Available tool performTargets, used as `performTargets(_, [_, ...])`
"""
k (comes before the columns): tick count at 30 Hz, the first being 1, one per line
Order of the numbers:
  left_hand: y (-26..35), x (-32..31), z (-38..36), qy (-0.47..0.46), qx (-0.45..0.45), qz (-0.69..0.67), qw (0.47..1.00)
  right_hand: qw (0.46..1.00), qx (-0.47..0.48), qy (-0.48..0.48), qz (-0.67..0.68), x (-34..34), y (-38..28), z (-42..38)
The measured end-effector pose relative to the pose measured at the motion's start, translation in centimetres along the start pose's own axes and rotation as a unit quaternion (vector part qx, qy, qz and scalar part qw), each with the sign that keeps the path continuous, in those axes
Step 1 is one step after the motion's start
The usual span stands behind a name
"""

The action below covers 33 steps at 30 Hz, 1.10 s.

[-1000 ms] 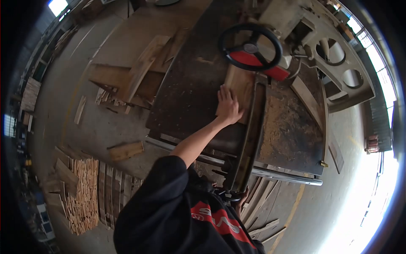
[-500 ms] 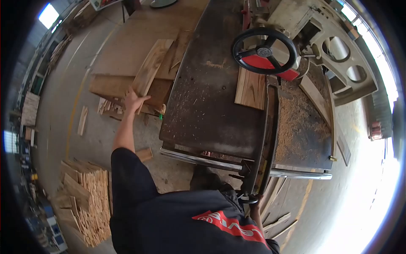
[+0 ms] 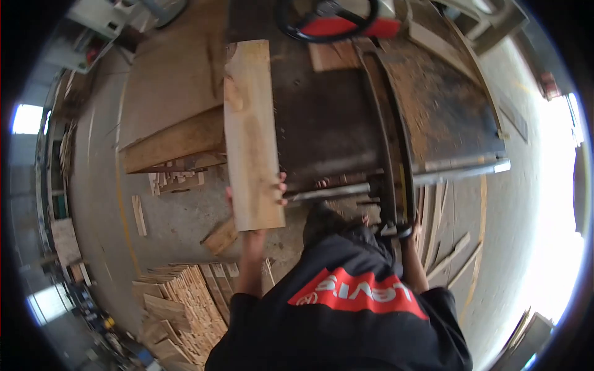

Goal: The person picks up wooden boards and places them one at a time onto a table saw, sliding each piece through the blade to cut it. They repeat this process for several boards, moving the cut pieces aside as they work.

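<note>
A pale wooden board (image 3: 252,130) is held up lengthwise at the left front of the dark saw table (image 3: 328,123). My left hand (image 3: 281,188) grips its near end from underneath, with the thumb and fingers showing at the two long edges. My right hand (image 3: 416,227) is closed at the dark handle (image 3: 396,231) on the near end of the long metal fence (image 3: 390,123); its fingers are mostly hidden. Another piece of wood (image 3: 334,57) lies on the table left of the fence, below the black handwheel (image 3: 328,9).
Sawdust (image 3: 427,111) covers the table right of the fence, where a wood strip (image 3: 445,52) lies. A metal rail (image 3: 461,173) runs along the front edge. A brown side table (image 3: 167,80) stands left. Stacked boards (image 3: 185,303) and loose strips (image 3: 458,256) are on the floor.
My left hand has lifted the board off the side table and brought it right and nearer to me. The view has shifted; my right hand stays by the fence handle.
</note>
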<state>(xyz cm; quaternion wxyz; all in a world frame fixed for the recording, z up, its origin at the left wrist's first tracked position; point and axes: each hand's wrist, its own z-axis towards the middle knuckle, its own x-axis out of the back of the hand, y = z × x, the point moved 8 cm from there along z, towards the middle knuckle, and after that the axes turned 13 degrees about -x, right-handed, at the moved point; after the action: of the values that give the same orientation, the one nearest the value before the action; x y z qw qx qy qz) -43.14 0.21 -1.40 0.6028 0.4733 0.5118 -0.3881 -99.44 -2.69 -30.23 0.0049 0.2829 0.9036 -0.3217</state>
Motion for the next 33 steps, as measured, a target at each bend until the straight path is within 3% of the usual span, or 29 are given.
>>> performTargets(2, [-6.6, 0.3, -2.1, 0.039, 0.037, -0.068, 0.996, 0.994, -0.072, 0.028, 0.079, -2.3, 0.1, -2.0])
performTargets(4, [-11.6, 0.1, -2.7, 0.074, 0.058, -0.103, 0.990, 0.992, -0.044, -0.029, 0.114, -3.3, -0.8, -2.1])
performTargets(5, [-13.0, 0.3, -3.0, 0.055, 0.064, -0.048, 0.995, 0.993, -0.023, -0.056, 0.102, -5.3, -1.7, -4.1])
performTargets(6, [-13.9, 0.1, -2.9, 0.064, 0.063, -0.065, 0.994, 0.981, -0.087, -0.139, 0.103, -6.2, -1.0, -3.2])
performTargets(17, [-17.1, -1.5, -2.2, 0.051, 0.136, -0.121, 0.982, 0.976, -0.076, -0.166, 0.118, -6.2, -0.3, -1.4])
performTargets(21, [-17.2, -1.3, -0.3, 0.035, 0.143, 0.022, 0.989, 0.977, -0.069, -0.174, 0.100, -6.4, -0.5, -2.4])
performTargets(22, [-15.4, 0.7, 0.4, 0.036, 0.083, 0.255, 0.963, 0.978, -0.070, -0.173, 0.089, -6.4, -0.6, -2.3])
performTargets(23, [-13.5, 1.4, 1.0, 0.035, 0.018, 0.473, 0.880, 0.982, -0.075, -0.159, 0.071, -6.4, -0.7, -2.1])
performTargets(24, [-12.1, 0.2, 1.2, 0.034, -0.048, 0.662, 0.747, 0.981, -0.078, -0.167, 0.069, -6.1, -0.4, -1.6])
performTargets(25, [-12.3, -1.8, 0.7, 0.018, -0.146, 0.705, 0.693, 0.979, -0.082, -0.173, 0.063, -5.8, -0.1, -1.1])
performTargets(28, [-17.2, -3.5, 0.2, -0.125, -0.169, 0.900, 0.381, 0.980, -0.079, -0.179, 0.045, -6.2, -0.4, -1.2])
performTargets(29, [-19.3, -1.3, 0.4, -0.125, -0.132, 0.911, 0.371, 0.977, -0.080, -0.194, 0.046, -6.4, -0.5, -1.7])
performTargets(31, [-21.5, -0.7, 0.5, -0.115, -0.172, 0.920, 0.334, 0.978, -0.096, -0.177, 0.057, -6.4, -0.2, -1.3])
performTargets(33, [-22.4, -1.1, 1.2, -0.113, -0.193, 0.929, 0.294, 0.981, -0.040, -0.185, 0.028, -5.9, -0.7, -1.1])
